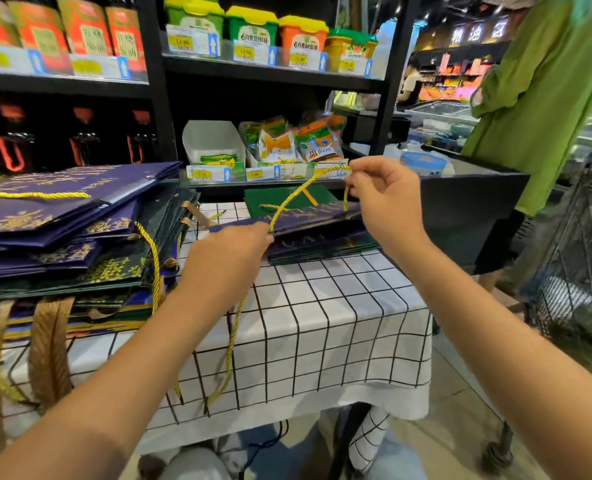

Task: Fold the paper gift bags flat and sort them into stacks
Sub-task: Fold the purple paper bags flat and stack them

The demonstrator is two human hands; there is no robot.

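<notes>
My left hand (233,249) pinches a yellow cord handle (289,199) low, beside the flat purple bag (308,216); my right hand (379,192) pinches the same cord higher, lifted above the small stack of folded bags (322,242) at the far edge of the grid-patterned tablecloth (322,323). A taller pile of purple and green bags (72,233) lies well to the left, below the store shelves (270,72)

Flat navy bag (287,220), perhaps atop stack (322,245)
</notes>
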